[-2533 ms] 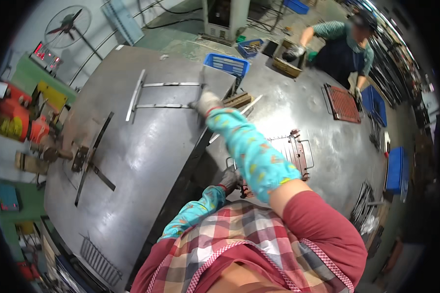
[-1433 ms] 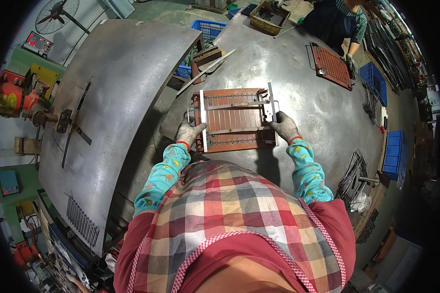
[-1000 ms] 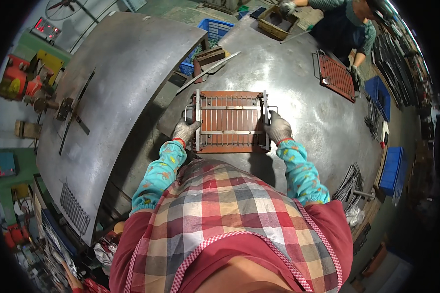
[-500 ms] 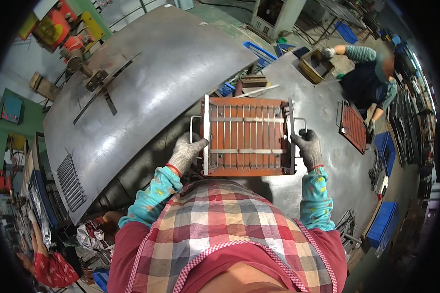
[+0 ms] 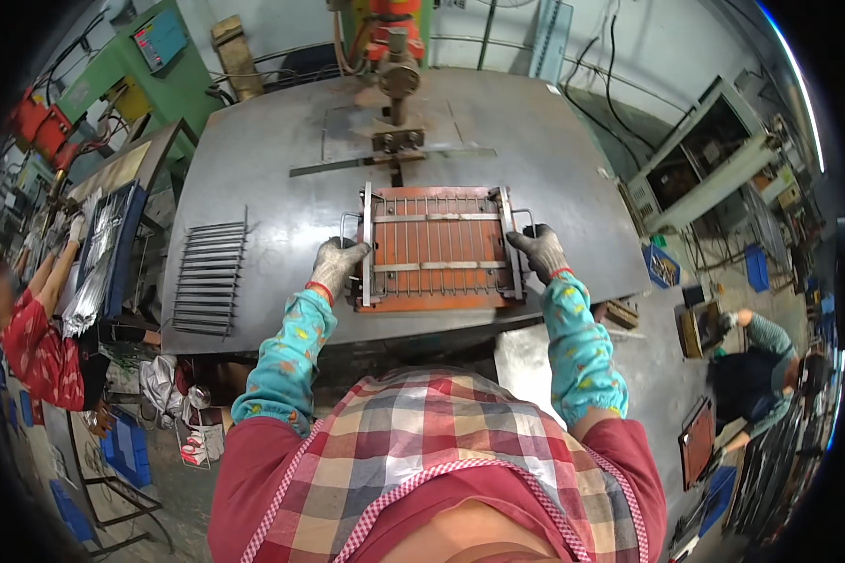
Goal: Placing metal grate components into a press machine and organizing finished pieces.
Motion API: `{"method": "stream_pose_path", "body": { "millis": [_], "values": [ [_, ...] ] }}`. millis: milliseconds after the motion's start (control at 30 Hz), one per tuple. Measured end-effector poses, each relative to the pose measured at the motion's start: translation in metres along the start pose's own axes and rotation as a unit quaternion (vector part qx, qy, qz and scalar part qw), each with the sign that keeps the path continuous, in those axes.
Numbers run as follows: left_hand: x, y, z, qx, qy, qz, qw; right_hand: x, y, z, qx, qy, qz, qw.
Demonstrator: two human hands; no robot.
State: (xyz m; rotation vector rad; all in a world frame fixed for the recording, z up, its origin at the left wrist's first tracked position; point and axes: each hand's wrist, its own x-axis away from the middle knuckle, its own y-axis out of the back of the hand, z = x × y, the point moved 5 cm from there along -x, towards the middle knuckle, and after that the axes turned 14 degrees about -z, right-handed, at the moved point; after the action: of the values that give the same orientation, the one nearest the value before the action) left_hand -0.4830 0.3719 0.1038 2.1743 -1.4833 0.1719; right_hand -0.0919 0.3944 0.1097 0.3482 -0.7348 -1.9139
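Note:
A reddish-brown rectangular jig board [image 5: 441, 303] is held level in front of me, over the front part of a grey metal table [image 5: 291, 211]. Thin metal rods lie lengthwise across it, crossed by two flat strips [image 5: 432, 266], with a metal bar along each side. My left hand [image 5: 336, 263], in a grey glove, is closed on the left side of the jig by its wire handle. On the opposite side, my gloved right hand [image 5: 543, 251] grips the other edge by its handle. Whether the jig touches the tabletop, I cannot tell.
Behind the jig stands a machine with a vertical metal head [image 5: 398, 80] above a clamp block [image 5: 397, 143]. A finished-looking wire rack [image 5: 211, 279] lies on the table's left. One person [image 5: 47, 328] works at far left, another [image 5: 760, 375] at right beside a similar board [image 5: 697, 441].
I have turned left with the jig, from the lower side table to the large metal table. The machine head is now straight ahead. Both hands keep their hold.

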Motion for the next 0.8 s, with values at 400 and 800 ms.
{"method": "stream_pose_path", "body": {
  "millis": [400, 800],
  "values": [
    [-0.156, 0.010, -0.019, 0.003, -0.037, -0.009, 0.999, -0.110, -0.095, 0.083, 0.066, 0.006, 0.036, 0.997],
    [-0.155, -0.036, -0.025, 0.011, -0.063, 0.021, 0.998, -0.143, -0.074, 0.073, 0.096, -0.017, 0.046, 0.994]
  ]
}}
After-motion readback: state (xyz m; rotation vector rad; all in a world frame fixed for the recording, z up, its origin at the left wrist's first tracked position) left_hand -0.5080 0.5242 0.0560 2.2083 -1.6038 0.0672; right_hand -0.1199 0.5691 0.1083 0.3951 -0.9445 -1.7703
